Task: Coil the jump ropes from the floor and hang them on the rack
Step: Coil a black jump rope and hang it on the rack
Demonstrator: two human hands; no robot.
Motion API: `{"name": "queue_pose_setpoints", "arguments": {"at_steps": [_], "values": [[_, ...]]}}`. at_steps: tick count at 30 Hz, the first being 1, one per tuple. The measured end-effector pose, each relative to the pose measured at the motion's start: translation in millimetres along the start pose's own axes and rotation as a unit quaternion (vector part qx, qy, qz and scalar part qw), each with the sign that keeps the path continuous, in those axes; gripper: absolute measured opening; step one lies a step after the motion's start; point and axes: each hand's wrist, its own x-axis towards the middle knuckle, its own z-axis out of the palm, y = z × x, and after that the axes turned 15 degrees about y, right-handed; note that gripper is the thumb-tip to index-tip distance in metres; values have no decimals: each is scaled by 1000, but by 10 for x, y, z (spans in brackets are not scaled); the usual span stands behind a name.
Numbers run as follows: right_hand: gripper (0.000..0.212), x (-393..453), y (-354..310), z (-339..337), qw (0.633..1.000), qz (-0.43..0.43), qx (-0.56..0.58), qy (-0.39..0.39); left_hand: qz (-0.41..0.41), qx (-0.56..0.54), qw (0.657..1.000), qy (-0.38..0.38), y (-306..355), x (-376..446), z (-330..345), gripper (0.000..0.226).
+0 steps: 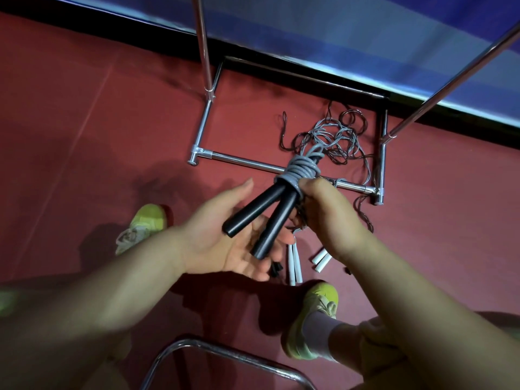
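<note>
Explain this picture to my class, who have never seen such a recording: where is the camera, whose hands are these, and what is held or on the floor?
There is no machine here: a camera worn on a person's head looks down at their own two hands. The right hand grips a jump rope with black handles, its grey cord wound round their tops. The left hand lies open beneath the handles. On the red floor lie tangled ropes and white handles, inside the base of a chrome rack. The person's yellow shoes show below.
</note>
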Motion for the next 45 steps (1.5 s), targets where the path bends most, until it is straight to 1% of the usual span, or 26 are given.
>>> {"name": "queue_pose_setpoints", "arguments": {"at_steps": [1, 3, 5, 8, 10, 16, 19, 21, 22, 23, 25, 27, 28, 29, 31, 34, 35, 36, 37, 38, 39, 40, 41, 42, 43, 45], "values": [[42, -3, -6, -2, 1000, -13, -6, -16, 1, -12, 1000, 0, 0, -13, 9, 79], [39, -23, -49, -4, 998, -34, -27, -35, 4, -19, 999, 29, 19, -24, 3, 72], [37, -33, -69, -2, 995, -32, -88, -19, 9, 0, 997, 80, 58, -32, 3, 66], [39, -29, 11, 20, 973, -29, -227, 29, 56, 78, 979, 180, 9, 8, 13, 62], [40, -30, 60, 43, 966, -20, -256, 37, 101, 139, 957, 233, -44, 40, 37, 59], [43, 7, 67, 5, 963, 6, -267, 26, 160, 241, 910, 295, -48, 71, 96, 58], [58, 4, 46, -33, 943, 28, -328, 37, 165, 264, 896, 315, -57, 103, 81, 56], [68, 3, 44, -49, 925, 26, -374, 65, 170, 307, 875, 332, -54, 114, 54, 55], [69, 3, 55, -48, 922, 14, -379, 76, 177, 327, 862, 345, -46, 111, 46, 55], [66, 0, 65, -43, 927, -1, -366, 78, 186, 347, 846, 359, -34, 104, 35, 53], [56, -2, 93, -8, 955, -10, -288, 67, 208, 395, 804, 394, -21, 88, -6, 47], [52, -12, 113, 40, 979, 36, -197, 47, 218, 451, 757, 419, -16, 73, -49, 43], [54, -19, 126, 62, 982, 66, -171, 36, 227, 468, 743, 420, -18, 73, -73, 42], [58, -26, 149, 78, 983, 91, -157, 25, 235, 476, 737, 419, -15, 68, -81, 39], [63, -41, 181, 98, 983, 112, -148, 13, 252, 477, 734, 413, 1, 44, -62, 32], [57, -38, 187, 91, 986, 93, -136, 39, 263, 476, 732, 410, 22, 27, -19, 31], [54, -31, 180, 84, 986, 87, -134, 44, 256, 474, 739, 405, 22, 30, -24, 33], [53, -24, 177, 77, 987, 79, -133, 44, 245, 463, 754, 397, 24, 34, -31, 35], [53, -20, 174, 79, 988, 68, -135, 41, 227, 442, 778, 383, 25, 42, -51, 38], [52, -18, 177, 82, 988, 54, -137, 41, 211, 403, 814, 362, 25, 50, -65, 43], [50, -25, 173, 89, 989, 38, -137, 41, 187, 341, 858, 336, 28, 49, -68, 45], [47, -32, 169, 96, 990, 24, -131, 44, 151, 263, 905, 297, 33, 35, -52, 45], [44, -47, 149, 107, 992, 14, -119, 46, 99, 193, 945, 247, 46, 13, -26, 48], [43, -53, 138, 109, 993, 7, -108, 48, 48, 146, 970, 191, 56, -4, -12, 58], [43, -62, 114, 108, 994, -3, -101, 47, 9, 108, 985, 135, 54, -15, -2, 70], [46, -60, 85, 95, 992, -28, -109, 48, -21, 15, 998, 56, 46, -33, 11, 82]]}}
